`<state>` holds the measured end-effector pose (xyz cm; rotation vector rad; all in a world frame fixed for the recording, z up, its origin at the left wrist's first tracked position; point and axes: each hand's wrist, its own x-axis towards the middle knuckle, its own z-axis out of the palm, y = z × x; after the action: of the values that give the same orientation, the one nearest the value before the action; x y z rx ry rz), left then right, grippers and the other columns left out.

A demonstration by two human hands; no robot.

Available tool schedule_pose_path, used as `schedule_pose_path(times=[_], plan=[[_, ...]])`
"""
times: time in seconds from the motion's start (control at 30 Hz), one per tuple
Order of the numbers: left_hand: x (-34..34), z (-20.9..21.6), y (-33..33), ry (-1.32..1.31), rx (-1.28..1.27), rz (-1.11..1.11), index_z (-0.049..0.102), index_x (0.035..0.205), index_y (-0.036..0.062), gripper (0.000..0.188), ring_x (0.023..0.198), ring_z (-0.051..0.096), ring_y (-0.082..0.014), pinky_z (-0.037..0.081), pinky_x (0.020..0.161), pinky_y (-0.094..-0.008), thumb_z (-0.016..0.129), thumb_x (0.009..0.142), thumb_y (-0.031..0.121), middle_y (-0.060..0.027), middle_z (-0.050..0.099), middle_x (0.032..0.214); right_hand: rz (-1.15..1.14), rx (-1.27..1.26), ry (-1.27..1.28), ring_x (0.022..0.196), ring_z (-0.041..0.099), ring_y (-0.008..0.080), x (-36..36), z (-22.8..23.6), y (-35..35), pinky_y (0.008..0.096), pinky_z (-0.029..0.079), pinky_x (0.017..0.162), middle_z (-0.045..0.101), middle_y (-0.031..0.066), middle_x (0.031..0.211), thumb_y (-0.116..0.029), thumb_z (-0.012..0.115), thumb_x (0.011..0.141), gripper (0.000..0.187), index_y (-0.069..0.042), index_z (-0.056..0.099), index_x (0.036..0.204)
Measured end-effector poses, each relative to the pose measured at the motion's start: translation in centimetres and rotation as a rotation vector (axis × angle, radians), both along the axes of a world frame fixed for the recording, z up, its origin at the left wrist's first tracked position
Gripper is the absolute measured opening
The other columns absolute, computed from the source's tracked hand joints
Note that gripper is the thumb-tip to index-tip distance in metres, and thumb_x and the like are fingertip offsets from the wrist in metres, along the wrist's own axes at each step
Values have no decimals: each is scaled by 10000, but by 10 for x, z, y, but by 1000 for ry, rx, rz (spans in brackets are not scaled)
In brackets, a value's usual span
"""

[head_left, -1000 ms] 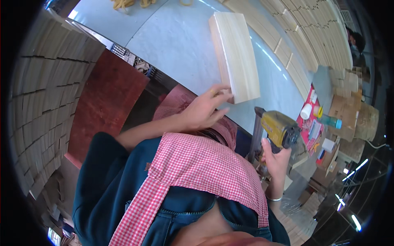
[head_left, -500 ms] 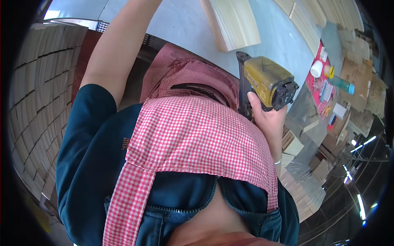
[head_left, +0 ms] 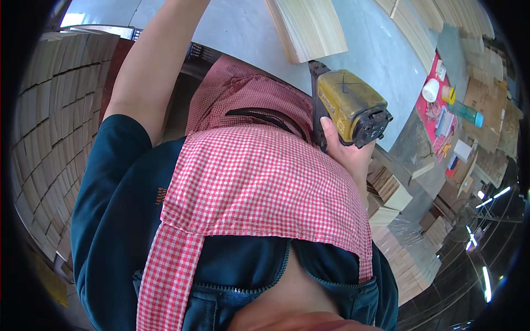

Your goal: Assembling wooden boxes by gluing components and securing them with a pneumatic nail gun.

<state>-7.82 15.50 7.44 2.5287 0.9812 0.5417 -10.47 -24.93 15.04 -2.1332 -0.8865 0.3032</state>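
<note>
My right hand (head_left: 349, 153) is closed round a yellow and black nail gun (head_left: 353, 102); the thumb shows along its side and the other fingers are hidden behind it. The gun is held at the near edge of a pale blue-grey table (head_left: 237, 33), close to my apron. Just beyond its black nose lies a bundle of thin light wood boards (head_left: 309, 30), side by side on the table. My left forearm (head_left: 160, 60) reaches up past the top edge of the picture, so the left hand is out of sight.
Long wood strips (head_left: 408, 33) lie at the table's right. Farther right, a red surface (head_left: 428, 105) carries a white cup (head_left: 430, 90), a teal bottle (head_left: 467, 114) and small items. Stacked wood pieces (head_left: 61, 127) rise on my left. More wood blocks (head_left: 391, 187) stand low at right.
The nail gun and my right hand have shifted slightly left in the picture, nearer the wood boards. My left forearm has moved a little left.
</note>
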Motion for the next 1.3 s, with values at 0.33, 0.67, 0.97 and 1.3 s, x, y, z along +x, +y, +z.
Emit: schedule_pose_path(times=[0.33, 0.67, 0.97, 1.3], plan=[[2, -34, -21, -216, 135, 105, 609, 1185, -13, 424, 1050, 612, -465, 506, 915, -519, 595, 908, 308, -264, 633, 1140, -155, -88, 385, 872, 743, 243, 11, 24, 0, 294, 586, 687, 745, 167, 1044, -102, 770, 849, 308, 56, 668, 1093], [-1, -28, -19, -170, 100, 89, 578, 1213, -8, 415, 1082, 596, -480, 504, 919, -525, 549, 936, 300, -271, 617, 1184, -55, -261, 336, 463, 509, 90, 58, 62, 14, 212, 436, 408, 621, 45, 691, -158, 779, 887, 275, 40, 649, 1026], [2, -29, -18, -156, 88, 110, 583, 1245, -5, 446, 1121, 590, -460, 500, 946, -510, 558, 934, 313, -260, 608, 1215, -55, -380, 379, 426, 493, 92, 70, 73, 25, 226, 388, 403, 637, 33, 661, -159, 759, 890, 224, 28, 693, 994], [-2, -13, -15, -65, -90, 65, 560, 1321, 33, 546, 1221, 546, -443, 458, 1026, -528, 645, 895, 364, -243, 560, 1340, -76, -444, 445, 430, 501, 90, 82, 74, 25, 232, 404, 400, 627, 32, 657, -165, 770, 879, 224, 26, 691, 966]])
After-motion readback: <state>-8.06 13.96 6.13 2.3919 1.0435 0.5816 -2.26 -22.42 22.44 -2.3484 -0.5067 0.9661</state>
